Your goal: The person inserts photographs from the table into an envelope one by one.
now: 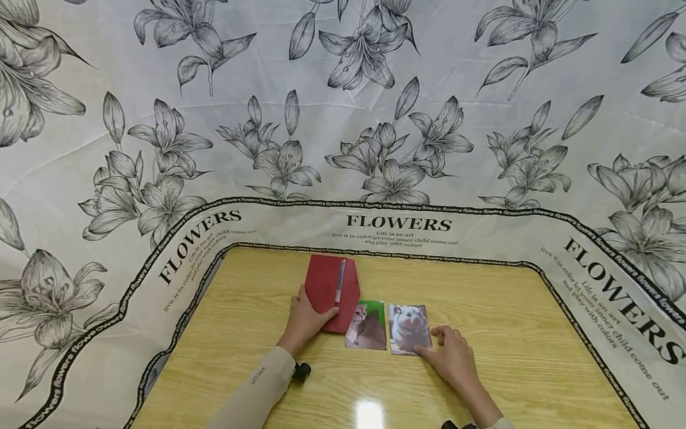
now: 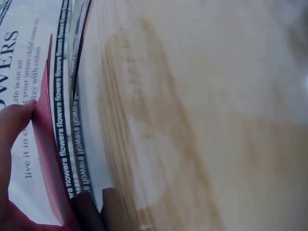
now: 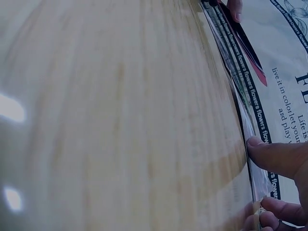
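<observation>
A red envelope (image 1: 323,285) lies on the table, with a narrow shiny grey strip (image 1: 340,283) along its face. My left hand (image 1: 303,322) grips its lower left part, thumb across the front and fingers at the left edge. The left wrist view catches the envelope (image 2: 45,139) almost edge-on. Beside it lies a photo card of a cat (image 1: 367,330) on a green ground, its left side close against the envelope. To the right is a photo card of a hamster-like animal (image 1: 407,328). My right hand (image 1: 454,359) holds that card at its lower right corner, between thumb and fingers.
The wood-grain table (image 1: 241,333) is bordered by a white cloth (image 1: 300,223) printed with flowers and lettering, rising at the back and sides. A bright reflection sits near the front. Dark wrist devices (image 1: 302,372) show beside the sleeves.
</observation>
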A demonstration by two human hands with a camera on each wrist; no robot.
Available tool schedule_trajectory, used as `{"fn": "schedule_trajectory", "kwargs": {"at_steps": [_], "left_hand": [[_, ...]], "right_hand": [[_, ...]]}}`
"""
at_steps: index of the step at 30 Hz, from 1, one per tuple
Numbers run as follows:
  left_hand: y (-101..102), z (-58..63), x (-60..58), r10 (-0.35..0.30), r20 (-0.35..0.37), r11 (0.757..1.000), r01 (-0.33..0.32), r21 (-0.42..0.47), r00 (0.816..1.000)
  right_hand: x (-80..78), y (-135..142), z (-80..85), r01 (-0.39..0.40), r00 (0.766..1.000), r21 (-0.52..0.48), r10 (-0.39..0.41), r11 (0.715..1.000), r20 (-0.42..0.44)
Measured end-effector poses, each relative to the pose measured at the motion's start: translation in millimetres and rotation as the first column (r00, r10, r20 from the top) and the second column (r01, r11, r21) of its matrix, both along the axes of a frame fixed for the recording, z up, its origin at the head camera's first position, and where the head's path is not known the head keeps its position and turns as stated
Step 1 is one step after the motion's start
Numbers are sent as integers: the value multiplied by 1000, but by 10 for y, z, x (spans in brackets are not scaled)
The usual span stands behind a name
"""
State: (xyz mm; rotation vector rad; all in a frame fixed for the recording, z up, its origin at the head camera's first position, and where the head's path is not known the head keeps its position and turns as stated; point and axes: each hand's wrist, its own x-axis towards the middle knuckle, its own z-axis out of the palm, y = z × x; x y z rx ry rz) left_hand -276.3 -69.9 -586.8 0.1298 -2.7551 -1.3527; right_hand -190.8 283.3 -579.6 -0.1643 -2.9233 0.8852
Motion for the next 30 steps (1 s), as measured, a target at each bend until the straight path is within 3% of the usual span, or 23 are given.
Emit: {"fn": "schedule_trajectory", "kwargs": {"at_steps": [30], "left_hand": [[-9, -5, 4, -7, 4, 1000, 7, -1, 1000]], "right_hand": [[18, -49, -94, 53, 997, -40, -55, 998, -56]]}}
